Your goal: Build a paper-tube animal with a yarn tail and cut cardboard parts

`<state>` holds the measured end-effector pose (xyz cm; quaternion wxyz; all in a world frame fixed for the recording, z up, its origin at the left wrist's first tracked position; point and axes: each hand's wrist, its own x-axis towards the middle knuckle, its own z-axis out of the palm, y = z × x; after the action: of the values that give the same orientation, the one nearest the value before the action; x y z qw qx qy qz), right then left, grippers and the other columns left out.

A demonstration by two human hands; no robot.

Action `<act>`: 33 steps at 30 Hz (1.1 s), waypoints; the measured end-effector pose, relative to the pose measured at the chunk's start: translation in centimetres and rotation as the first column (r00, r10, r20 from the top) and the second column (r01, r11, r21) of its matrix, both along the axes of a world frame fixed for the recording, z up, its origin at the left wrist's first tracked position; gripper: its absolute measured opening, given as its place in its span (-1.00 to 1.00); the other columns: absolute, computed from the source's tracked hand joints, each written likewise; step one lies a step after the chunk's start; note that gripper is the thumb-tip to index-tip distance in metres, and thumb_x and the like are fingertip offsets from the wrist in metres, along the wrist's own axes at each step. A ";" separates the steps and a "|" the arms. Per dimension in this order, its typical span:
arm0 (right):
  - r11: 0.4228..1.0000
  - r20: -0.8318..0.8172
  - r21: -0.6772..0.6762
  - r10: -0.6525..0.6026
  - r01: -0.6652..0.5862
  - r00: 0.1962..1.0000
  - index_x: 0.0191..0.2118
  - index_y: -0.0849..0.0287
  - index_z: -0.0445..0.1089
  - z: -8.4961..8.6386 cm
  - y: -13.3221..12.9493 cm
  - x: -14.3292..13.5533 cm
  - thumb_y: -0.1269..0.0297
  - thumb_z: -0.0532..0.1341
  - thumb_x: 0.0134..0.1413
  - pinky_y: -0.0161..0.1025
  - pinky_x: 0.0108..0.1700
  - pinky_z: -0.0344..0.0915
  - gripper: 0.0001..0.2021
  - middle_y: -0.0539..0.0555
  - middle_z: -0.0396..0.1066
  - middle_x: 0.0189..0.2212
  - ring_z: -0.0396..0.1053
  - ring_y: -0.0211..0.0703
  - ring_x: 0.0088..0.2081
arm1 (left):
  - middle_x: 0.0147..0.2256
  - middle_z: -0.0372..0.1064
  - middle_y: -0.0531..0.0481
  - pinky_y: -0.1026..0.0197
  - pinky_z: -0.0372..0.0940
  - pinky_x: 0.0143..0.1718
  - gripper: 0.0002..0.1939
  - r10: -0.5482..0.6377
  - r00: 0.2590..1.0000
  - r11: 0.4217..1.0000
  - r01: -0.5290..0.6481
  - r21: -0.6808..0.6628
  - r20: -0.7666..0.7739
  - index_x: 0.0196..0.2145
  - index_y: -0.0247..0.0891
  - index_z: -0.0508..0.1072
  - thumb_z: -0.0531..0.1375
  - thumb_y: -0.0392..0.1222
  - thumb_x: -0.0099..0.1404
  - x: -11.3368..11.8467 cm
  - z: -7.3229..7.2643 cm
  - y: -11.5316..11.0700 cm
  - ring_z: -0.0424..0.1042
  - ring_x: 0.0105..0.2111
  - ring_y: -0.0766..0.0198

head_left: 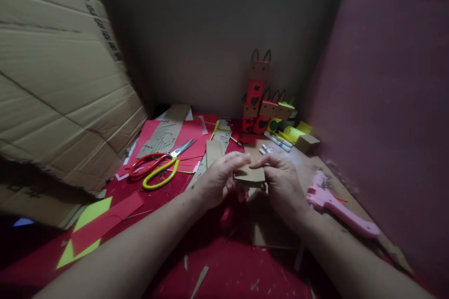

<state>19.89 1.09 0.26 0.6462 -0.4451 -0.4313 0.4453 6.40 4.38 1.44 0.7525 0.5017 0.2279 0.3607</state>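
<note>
A small folded cardboard piece [249,175] is held up between my two hands over the red tabletop. My left hand [224,177] grips its left side, thumb on top and fingers beneath. On the right side, my right hand [283,180] pinches its edge with the index finger reaching over the top. Behind the hands lies a flat cardboard sheet [249,150], and another brown cardboard piece [271,229] rests below them. To the right is a pink glue gun [338,205].
Open scissors [163,163] with red and yellow handles lie left on red paper [191,142]. Cardboard animal figures [258,74] stand at the back, beside markers [277,141] and a yellow roll [293,133]. A large cardboard sheet [59,79] rises on the left; red and yellow strips [105,224] lie below.
</note>
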 end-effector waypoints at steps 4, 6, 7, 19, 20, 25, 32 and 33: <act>0.999 0.033 -0.010 0.048 -0.048 0.998 -0.60 0.17 0.41 0.7 -0.2 0.2 0.49 0.08 -0.34 -0.37 -0.65 0.06 -0.82 -0.07 0.26 -0.74 0.12 -0.35 -0.69 | -0.53 0.23 0.13 0.38 0.13 -0.63 -0.78 0.087 0.994 0.993 -0.081 0.082 -0.062 -0.36 -0.24 0.31 0.27 -0.29 0.02 0.0 0.0 -0.2 0.22 -0.61 0.46; 0.994 -0.010 0.004 0.108 -0.108 0.994 -0.57 0.18 0.43 1.0 -0.2 0.3 0.43 0.09 -0.28 -0.35 -0.65 0.07 -0.84 -0.05 0.26 -0.72 0.11 -0.34 -0.68 | -0.54 0.20 0.15 0.40 0.08 -0.62 -0.81 0.086 0.993 0.986 -0.073 0.147 -0.084 -0.35 -0.23 0.32 0.25 -0.29 0.06 -0.3 0.0 -0.1 0.17 -0.62 0.49; 0.991 -0.036 0.005 0.133 -0.133 0.990 -0.53 0.17 0.43 1.1 -0.1 0.3 0.39 0.10 -0.23 -0.34 -0.64 0.07 -0.85 -0.05 0.25 -0.70 0.10 -0.34 -0.68 | -0.54 0.20 0.15 0.39 0.09 -0.61 -0.81 0.089 0.991 0.980 -0.070 0.185 -0.095 -0.32 -0.22 0.32 0.24 -0.27 0.08 -0.4 -0.1 0.0 0.17 -0.62 0.48; 0.995 0.305 0.078 0.042 -0.069 0.952 -0.41 0.20 0.36 0.6 0.0 0.2 0.25 0.21 -0.05 -0.30 -0.41 0.22 -0.88 -0.01 0.36 -0.52 0.28 -0.26 -0.46 | -0.49 0.35 0.02 0.29 0.19 -0.43 -0.83 0.196 0.968 0.971 -0.170 0.170 -0.155 -0.45 -0.32 0.36 0.24 -0.16 0.08 -0.5 -0.7 0.5 0.32 -0.51 0.37; 0.994 0.320 0.090 0.033 -0.065 0.947 -0.41 0.20 0.36 0.6 0.0 0.2 0.24 0.21 -0.04 -0.29 -0.40 0.23 -0.87 -0.01 0.36 -0.51 0.28 -0.26 -0.45 | -0.51 0.35 0.03 0.30 0.18 -0.45 -0.82 0.214 0.964 0.966 -0.185 0.179 -0.158 -0.46 -0.32 0.37 0.24 -0.15 0.08 -0.5 -0.7 0.5 0.31 -0.52 0.38; 0.987 0.295 0.041 0.136 -0.155 0.946 -0.44 0.17 0.30 0.6 -0.1 -0.2 0.20 0.18 0.00 -0.31 -0.45 0.24 -0.85 -0.05 0.32 -0.54 0.28 -0.28 -0.50 | -0.55 0.32 0.07 0.33 0.15 -0.48 -0.79 0.288 0.946 0.942 -0.253 0.221 -0.146 -0.51 -0.30 0.35 0.26 -0.12 0.06 -0.5 -0.6 0.5 0.29 -0.54 0.39; 0.979 0.098 -0.046 0.201 -0.197 0.975 -0.46 0.18 0.32 0.5 -0.2 -0.1 0.28 0.20 -0.04 -0.36 -0.52 0.23 -0.91 -0.07 0.31 -0.58 0.26 -0.32 -0.55 | -0.61 0.26 0.09 0.34 0.13 -0.54 -0.72 0.268 0.952 0.956 -0.245 0.160 -0.146 -0.56 -0.29 0.33 0.19 -0.02 0.12 -0.2 -0.6 0.5 0.24 -0.60 0.40; 0.975 0.022 -0.090 0.204 -0.201 0.979 -0.43 0.17 0.33 0.5 0.0 -0.1 0.30 0.20 -0.06 -0.36 -0.56 0.24 -0.93 -0.07 0.32 -0.59 0.26 -0.31 -0.57 | -0.59 0.28 0.08 0.33 0.15 -0.53 -0.76 0.265 0.954 0.958 -0.243 0.155 -0.144 -0.51 -0.28 0.36 0.16 -0.04 0.14 -0.2 -0.6 0.6 0.26 -0.59 0.39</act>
<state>19.82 1.09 0.72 0.5706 -0.4334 -0.4646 0.5204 6.17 4.95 0.89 0.6427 0.5461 0.3263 0.4269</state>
